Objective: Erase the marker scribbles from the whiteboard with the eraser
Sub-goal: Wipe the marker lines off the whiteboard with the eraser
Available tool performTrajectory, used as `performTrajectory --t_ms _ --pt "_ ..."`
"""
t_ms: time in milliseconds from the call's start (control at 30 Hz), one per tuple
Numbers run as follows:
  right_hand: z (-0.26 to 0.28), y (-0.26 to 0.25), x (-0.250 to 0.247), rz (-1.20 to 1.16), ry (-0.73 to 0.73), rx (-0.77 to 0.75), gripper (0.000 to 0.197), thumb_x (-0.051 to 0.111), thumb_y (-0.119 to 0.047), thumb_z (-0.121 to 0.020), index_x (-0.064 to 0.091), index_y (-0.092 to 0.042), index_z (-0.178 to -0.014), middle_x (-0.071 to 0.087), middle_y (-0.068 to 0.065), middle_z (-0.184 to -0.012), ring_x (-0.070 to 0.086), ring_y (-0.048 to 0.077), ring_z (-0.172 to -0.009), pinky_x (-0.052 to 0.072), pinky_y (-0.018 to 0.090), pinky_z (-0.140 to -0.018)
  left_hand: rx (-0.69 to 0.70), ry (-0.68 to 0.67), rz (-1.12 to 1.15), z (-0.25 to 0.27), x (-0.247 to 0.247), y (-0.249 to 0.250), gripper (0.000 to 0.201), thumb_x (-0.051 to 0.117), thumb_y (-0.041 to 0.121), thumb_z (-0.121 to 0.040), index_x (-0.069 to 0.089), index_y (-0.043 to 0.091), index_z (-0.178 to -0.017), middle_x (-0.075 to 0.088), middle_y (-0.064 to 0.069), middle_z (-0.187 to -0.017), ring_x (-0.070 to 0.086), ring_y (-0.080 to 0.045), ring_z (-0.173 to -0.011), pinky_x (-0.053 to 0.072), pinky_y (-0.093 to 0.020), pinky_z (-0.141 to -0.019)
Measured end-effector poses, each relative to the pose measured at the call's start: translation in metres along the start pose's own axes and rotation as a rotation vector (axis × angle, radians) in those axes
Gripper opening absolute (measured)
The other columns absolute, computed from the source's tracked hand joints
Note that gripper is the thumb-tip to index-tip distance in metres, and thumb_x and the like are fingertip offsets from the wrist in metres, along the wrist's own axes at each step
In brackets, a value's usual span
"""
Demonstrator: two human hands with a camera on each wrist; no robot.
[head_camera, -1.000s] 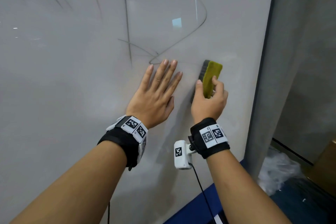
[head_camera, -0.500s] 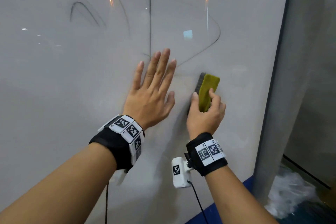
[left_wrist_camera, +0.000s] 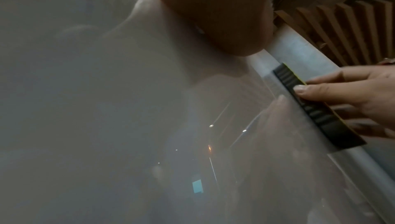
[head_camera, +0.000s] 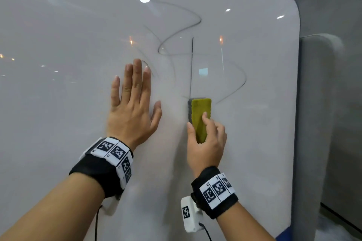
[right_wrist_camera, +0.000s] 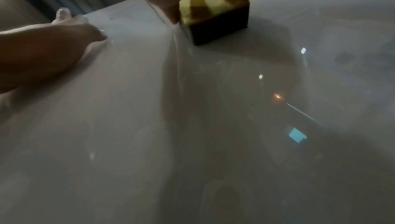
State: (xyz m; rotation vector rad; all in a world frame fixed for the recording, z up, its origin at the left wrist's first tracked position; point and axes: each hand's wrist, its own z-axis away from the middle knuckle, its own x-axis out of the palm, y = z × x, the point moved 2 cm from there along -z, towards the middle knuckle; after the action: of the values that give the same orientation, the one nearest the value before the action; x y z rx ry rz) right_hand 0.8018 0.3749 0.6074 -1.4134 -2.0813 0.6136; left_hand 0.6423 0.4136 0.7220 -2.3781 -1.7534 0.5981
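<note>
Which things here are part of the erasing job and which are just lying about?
Job: eraser, gripped by right hand; marker scribbles; whiteboard; left hand flat on board.
Just there: grey panel; wooden slats.

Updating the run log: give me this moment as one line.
stage: erasing | right hand: grips eraser against whiteboard | left hand: flat on board | scribbles: remain above eraser

Head view bright with ceiling-light glare; both wrist views dim, soft, blurred.
</note>
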Motion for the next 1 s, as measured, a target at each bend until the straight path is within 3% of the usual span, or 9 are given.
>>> performTrajectory --t_ms 133,267,333,433,533,767,900,1000 --pt "-0.003 0.009 -0.011 0.072 -0.076 -0.168 0.042 0.075 -0.036 -0.084 0.068 -0.021 -0.123 0.059 0.002 -0.109 0.052 0.018 -0.1 0.042 0.027 -0.092 -0.011 0.025 0.045 0.003 -0.001 0.005 0.078 0.039 0.041 -0.099 0.007 0.003 -0.159 -0.002 -0.018 -0.166 -0.001 -0.03 -0.155 -0.003 -0.047 -0.124" --pt "-0.041 0.037 -0.019 0.093 0.003 0.145 0.044 0.073 -0.024 -0.086 0.062 -0.021 -0.128 0.059 0.006 -0.118 0.055 0.029 -0.108 0.046 0.041 -0.097 -0.103 -0.011 0.08 0.007 0.003 0.021 0.079 0.037 0.04 -0.098 0.002 0.003 -0.159 -0.005 -0.018 -0.166 -0.003 -0.032 -0.154 -0.002 -0.051 -0.124" --pt "-0.042 0.034 -0.015 0.105 -0.008 0.208 0.044 0.07 -0.015 -0.087 0.06 -0.019 -0.129 0.058 0.006 -0.125 0.054 0.031 -0.115 0.045 0.044 -0.1 -0.124 -0.028 0.103 0.009 0.009 0.032 0.079 0.036 0.04 -0.099 0.002 0.004 -0.159 -0.008 -0.017 -0.166 -0.004 -0.033 -0.154 -0.001 -0.053 -0.123" --pt "-0.015 0.008 -0.002 0.086 -0.059 0.052 0.047 0.07 -0.006 -0.083 0.062 -0.018 -0.128 0.056 0.004 -0.132 0.052 0.026 -0.121 0.043 0.039 -0.105 -0.129 -0.031 0.137 0.011 0.017 0.041 0.076 0.035 0.04 -0.1 0.001 0.007 -0.16 -0.017 -0.015 -0.164 -0.006 -0.033 -0.154 -0.003 -0.053 -0.123" --pt "0.003 -0.002 0.003 0.077 -0.099 -0.069 0.051 0.066 0.001 -0.079 0.064 -0.017 -0.127 0.056 0.004 -0.134 0.052 0.022 -0.124 0.042 0.035 -0.107 -0.118 -0.028 0.148 0.011 0.02 0.041 0.075 0.035 0.037 -0.101 0.0 0.005 -0.159 -0.012 -0.016 -0.165 -0.004 -0.034 -0.154 -0.008 -0.051 -0.122" --pt "-0.021 0.005 0.0 0.105 -0.001 0.089 0.048 0.069 -0.007 -0.083 0.061 -0.021 -0.128 0.056 0.0 -0.135 0.052 0.022 -0.125 0.045 0.047 -0.103 -0.128 -0.045 0.153 0.014 0.017 0.042 0.076 0.03 0.038 -0.102 -0.004 0.0 -0.158 -0.009 -0.018 -0.165 -0.005 -0.032 -0.154 -0.011 -0.049 -0.122" --pt "0.025 -0.01 0.006 0.141 -0.094 -0.071 0.048 0.065 -0.009 -0.084 0.061 -0.021 -0.13 0.054 0.0 -0.135 0.052 0.022 -0.125 0.04 0.038 -0.102 -0.117 -0.044 0.159 0.015 0.019 0.04 0.075 0.028 0.039 -0.103 -0.005 0.0 -0.158 -0.009 -0.018 -0.165 -0.004 -0.032 -0.154 -0.007 -0.05 -0.123" --pt "0.014 -0.001 -0.001 0.176 -0.093 -0.131 0.047 0.065 -0.01 -0.08 0.064 -0.02 -0.126 0.058 0.002 -0.13 0.056 0.023 -0.118 0.043 0.037 -0.101 -0.103 -0.045 0.16 0.015 0.018 0.04 0.075 0.027 0.039 -0.102 -0.005 0.0 -0.158 -0.008 -0.018 -0.166 -0.003 -0.032 -0.154 -0.006 -0.05 -0.123"
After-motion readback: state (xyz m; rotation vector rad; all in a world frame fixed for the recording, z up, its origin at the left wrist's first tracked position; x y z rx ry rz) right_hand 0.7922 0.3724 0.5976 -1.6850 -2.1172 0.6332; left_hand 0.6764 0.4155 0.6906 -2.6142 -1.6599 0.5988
